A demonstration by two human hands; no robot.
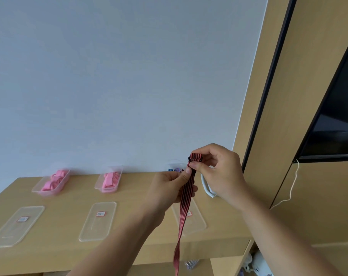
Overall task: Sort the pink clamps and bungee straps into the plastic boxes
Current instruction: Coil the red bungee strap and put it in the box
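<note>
A red-and-black striped bungee strap (184, 212) hangs down in front of the wooden table (65, 198). My right hand (219, 172) pinches its folded top end, and my left hand (170, 188) pinches the strap just below. Two clear plastic boxes hold pink clamps: one at the back left (51, 182), one at the back middle (109, 179). A third box (175, 166) stands at the back right behind my hands, mostly hidden, with blue and purple straps showing in it.
Three clear lids with red-bordered labels lie on the table front: left (15, 226), middle (98, 221), right (193, 218). A white cable (206, 188) lies by the wall. Wooden panelling and a dark screen (336, 120) stand at the right.
</note>
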